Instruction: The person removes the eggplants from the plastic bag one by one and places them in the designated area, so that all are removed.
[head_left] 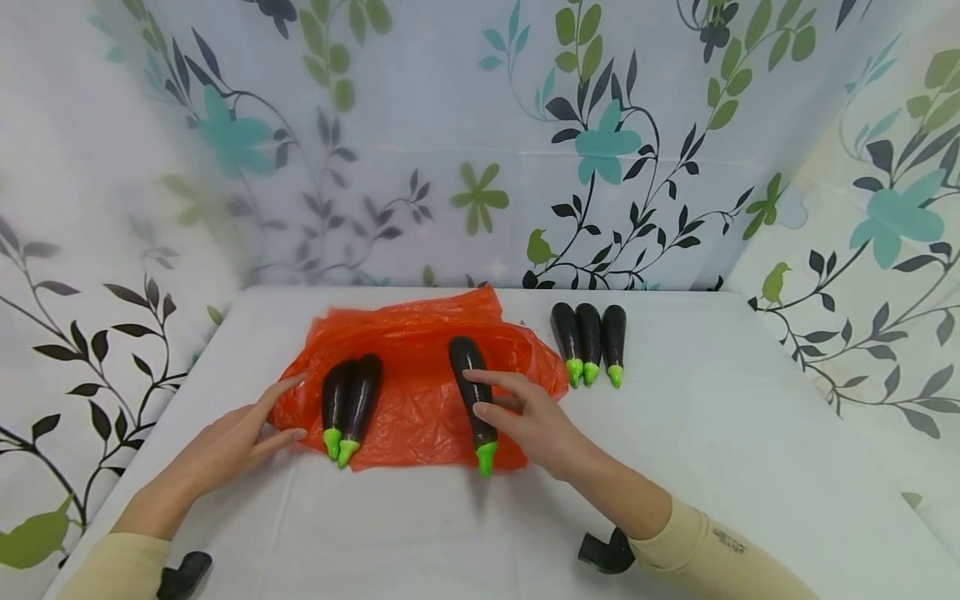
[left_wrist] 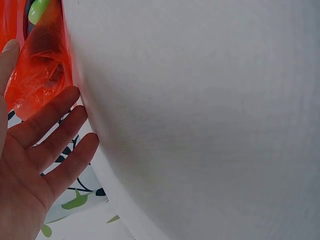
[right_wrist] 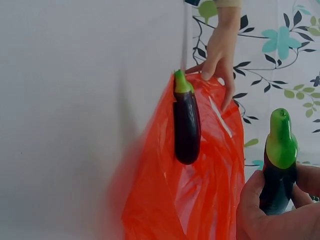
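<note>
An orange-red plastic bag point(head_left: 412, 425) lies spread on the white table. My right hand point(head_left: 543, 425) pinches a dark eggplant with a green stem point(head_left: 464, 354) between thumb and fingers, over the bag's right part. Its stem end points toward me, as the right wrist view also shows. On the bag's left part two eggplants point(head_left: 363, 396) lie side by side, stems toward me. At the bag's left edge is my left hand point(head_left: 232, 437), its fingers extended and spread and holding nothing. The left wrist view shows the fingertips point(left_wrist: 72, 95) beside the crumpled bag edge.
Three more eggplants point(head_left: 590, 333) lie in a row on the table point(head_left: 720, 417), just right of the bag. Curtains with leaf and flower prints point(head_left: 390, 167) hang behind and at both sides. Black devices point(head_left: 603, 554) show at both wrists.
</note>
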